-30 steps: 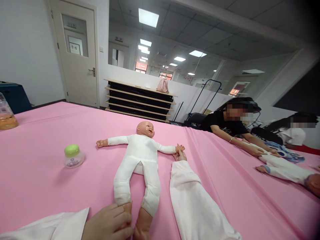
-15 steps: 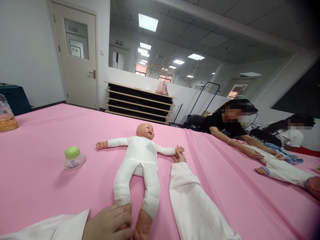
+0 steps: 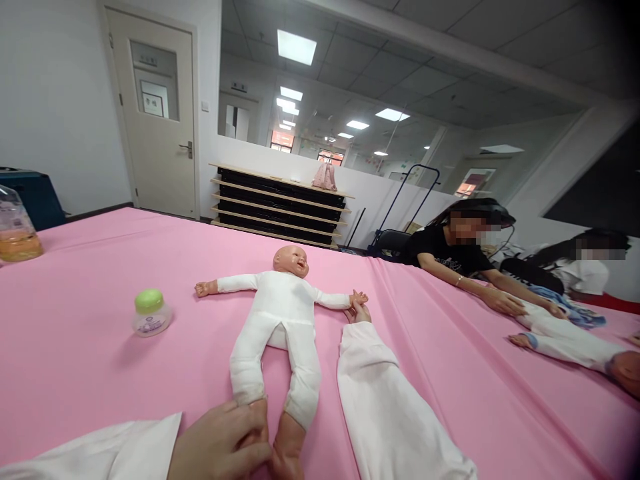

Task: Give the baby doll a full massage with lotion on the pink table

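A baby doll (image 3: 281, 303) with a white cloth body lies on its back on the pink-covered table (image 3: 180, 373), head away from me and arms spread wide. My left hand (image 3: 223, 441) is closed around the doll's foot on the left side, hiding most of that foot. Further up, my right hand (image 3: 359, 313) pinches the doll's hand on the right side, with my white sleeve behind it. The doll's other foot lies bare beside my left fingers. To the left stands a small clear jar (image 3: 152, 320) with a green lid.
A bottle of orange liquid (image 3: 17, 230) stands at the far left edge. On the right, a person in black (image 3: 450, 247) leans over the table with hands on another doll (image 3: 570, 340); a second person (image 3: 590, 267) sits beyond.
My left hand and the doll's foot in it have risen slightly and moved a little right. My right hand stays at the doll's hand.
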{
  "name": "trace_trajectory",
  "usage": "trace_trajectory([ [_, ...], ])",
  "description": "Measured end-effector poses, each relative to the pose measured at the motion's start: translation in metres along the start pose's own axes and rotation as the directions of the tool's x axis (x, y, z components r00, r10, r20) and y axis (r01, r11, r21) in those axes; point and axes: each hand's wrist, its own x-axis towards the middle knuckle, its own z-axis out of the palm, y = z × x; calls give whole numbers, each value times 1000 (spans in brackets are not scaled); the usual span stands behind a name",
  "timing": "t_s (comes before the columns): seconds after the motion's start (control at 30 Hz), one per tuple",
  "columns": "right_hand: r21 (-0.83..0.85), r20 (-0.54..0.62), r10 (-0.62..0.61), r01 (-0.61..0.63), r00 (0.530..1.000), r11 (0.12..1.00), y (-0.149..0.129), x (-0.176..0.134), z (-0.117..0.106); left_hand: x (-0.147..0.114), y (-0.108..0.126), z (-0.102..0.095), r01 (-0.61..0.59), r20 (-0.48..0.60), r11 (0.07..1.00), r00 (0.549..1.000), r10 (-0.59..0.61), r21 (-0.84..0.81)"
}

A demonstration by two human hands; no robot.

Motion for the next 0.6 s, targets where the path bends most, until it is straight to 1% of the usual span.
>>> trace_trajectory([
  [0.03, -8, 0, 0, 0, 1000, 1000, 0, 0, 0, -1, 0, 0, -1, 13, 1000, 1000, 1, 22],
  [0.1, -31, -8, -12, 12, 1000, 999, 1, -2, 1, -2, -1, -1, -32, 1, 996, 999, 32, 78],
  [0.23, -74, -8, -134, 133, 991, 988, 4, -11, 4, -3, -1, -2, -51, -91, 984, 994, 68, 172],
  [0.33, -75, 7, -200, 200, 980, 977, 6, -19, 7, -3, 1, 0, -60, -123, 973, 988, 89, 224],
  [0.43, -84, -4, -246, 245, 969, 966, 3, -28, 7, -6, 5, 3, -22, -145, 965, 987, 62, 263],
  [0.5, -93, -17, -276, 274, 961, 957, -1, -32, 6, -10, 7, 4, 29, -175, 966, 984, 17, 256],
  [0.6, -107, -37, -324, 318, 945, 942, -9, -34, 8, -15, 8, -5, 130, -234, 973, 969, -85, 188],
])
